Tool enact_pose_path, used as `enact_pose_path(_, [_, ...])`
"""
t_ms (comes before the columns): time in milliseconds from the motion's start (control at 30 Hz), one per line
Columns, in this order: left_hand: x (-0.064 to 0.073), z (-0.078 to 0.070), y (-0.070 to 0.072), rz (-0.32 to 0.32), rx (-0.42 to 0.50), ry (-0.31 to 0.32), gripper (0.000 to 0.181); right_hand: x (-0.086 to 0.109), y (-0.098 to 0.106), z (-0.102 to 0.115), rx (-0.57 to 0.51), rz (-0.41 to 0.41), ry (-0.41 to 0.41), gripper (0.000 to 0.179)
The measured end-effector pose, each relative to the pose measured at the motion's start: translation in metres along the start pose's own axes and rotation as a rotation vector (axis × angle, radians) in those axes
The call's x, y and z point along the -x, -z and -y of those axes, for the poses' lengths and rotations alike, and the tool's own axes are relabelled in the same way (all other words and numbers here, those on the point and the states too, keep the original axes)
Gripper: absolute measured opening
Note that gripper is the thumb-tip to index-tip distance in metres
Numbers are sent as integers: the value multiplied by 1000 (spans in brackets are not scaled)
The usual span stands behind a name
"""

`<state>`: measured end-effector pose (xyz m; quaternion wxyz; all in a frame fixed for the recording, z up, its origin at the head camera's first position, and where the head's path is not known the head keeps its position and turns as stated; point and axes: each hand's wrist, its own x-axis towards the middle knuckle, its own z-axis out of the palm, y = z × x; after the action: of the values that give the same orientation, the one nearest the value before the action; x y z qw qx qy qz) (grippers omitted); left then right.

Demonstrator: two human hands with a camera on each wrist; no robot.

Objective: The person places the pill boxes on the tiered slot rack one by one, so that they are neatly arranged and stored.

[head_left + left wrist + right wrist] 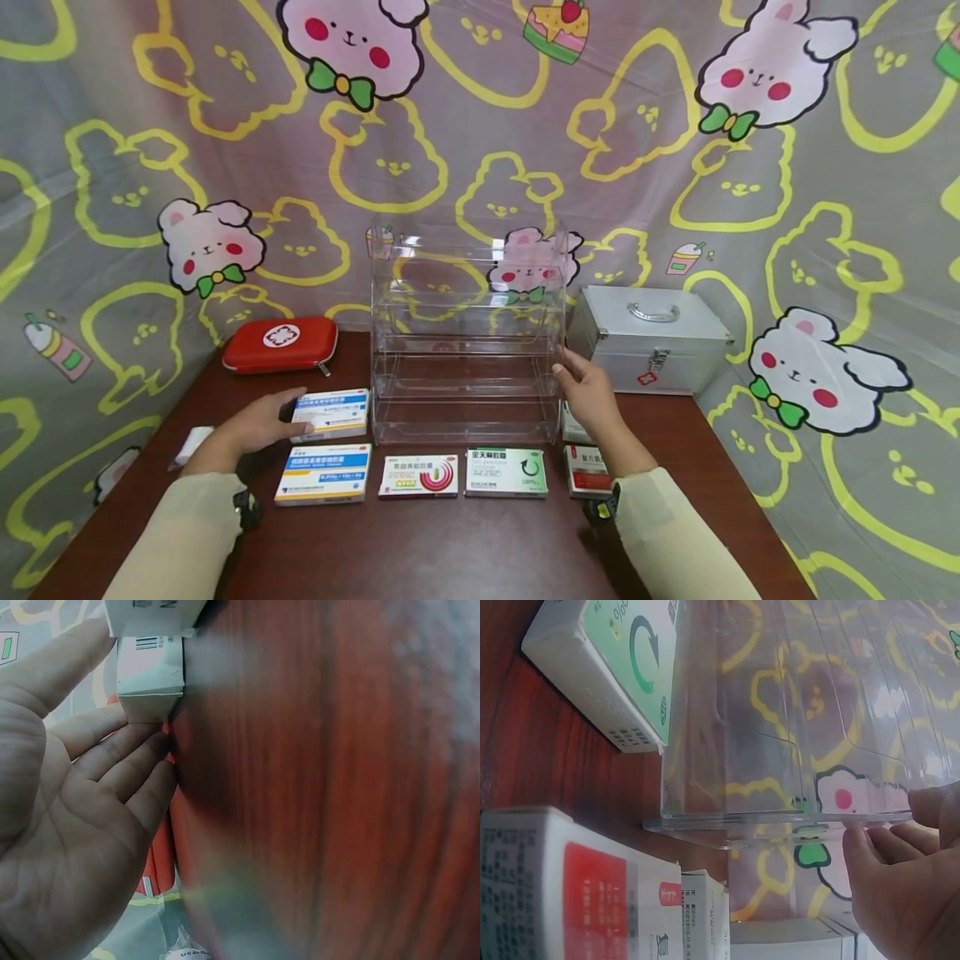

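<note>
My left hand (258,423) pinches the left end of a blue-and-white medicine box (333,408), thumb on its near side and fingers on its far side. Just in front lies a matching medicine box (326,479). In the left wrist view, the held box's end (150,675) shows between thumb and fingers. A clear tiered display rack (468,387) stands upright in the middle. Its right side panel is held by my right hand (588,398), and in the right wrist view the fingertips (855,834) meet that panel's edge.
Before the rack lie a white-and-red box (408,479) and a green-and-white box (502,475). A red-and-white box (587,471) and another box (573,427) sit near the right forearm. Behind are a red zip case (281,346) and a silver case (652,337).
</note>
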<state>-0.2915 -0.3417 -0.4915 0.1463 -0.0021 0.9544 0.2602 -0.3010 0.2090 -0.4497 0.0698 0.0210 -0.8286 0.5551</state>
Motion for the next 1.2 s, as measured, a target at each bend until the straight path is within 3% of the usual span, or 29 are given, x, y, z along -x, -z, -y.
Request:
enact_pose_path(567, [0, -1, -5, -135, 35, -20, 104, -1, -2, -5, -183, -26, -59, 47])
enact_pose_path(933, [3, 0, -9, -162, 58, -26, 97, 2, -1, -4, -155, -54, -37, 45])
enact_pose_path(1200, [7, 3, -7, -173, 194, -40, 78, 1, -1, -4, -166, -59, -41, 45])
